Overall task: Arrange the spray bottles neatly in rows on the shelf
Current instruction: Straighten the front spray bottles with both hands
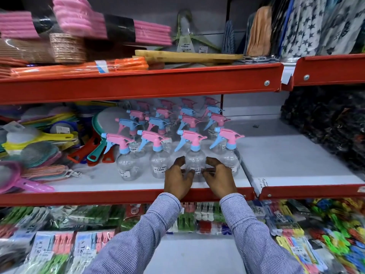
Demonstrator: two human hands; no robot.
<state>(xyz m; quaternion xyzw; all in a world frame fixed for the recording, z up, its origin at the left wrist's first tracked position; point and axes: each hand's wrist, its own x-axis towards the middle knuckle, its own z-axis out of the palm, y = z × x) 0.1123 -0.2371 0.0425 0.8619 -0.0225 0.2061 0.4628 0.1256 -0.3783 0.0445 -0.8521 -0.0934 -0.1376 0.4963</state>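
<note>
Several clear spray bottles with pink and blue trigger heads stand in rows on the white middle shelf (286, 161). In the front row, one bottle (194, 161) stands upright between my hands. My left hand (177, 179) cups its left side and my right hand (219, 178) cups its right side, fingers curled around the body. Front-row neighbours stand at the left (127, 167), centre-left (159, 165) and right (230, 157). Further rows (162, 119) fill the shelf behind, nozzles pointing left.
Coloured plastic strainers and scoops (49, 139) crowd the shelf's left part. Dark wrapped goods (331, 123) sit at the right. The red shelf edge (118, 196) runs under my wrists; another red shelf (138, 84) hangs above. Packets of pegs (59, 244) fill the level below.
</note>
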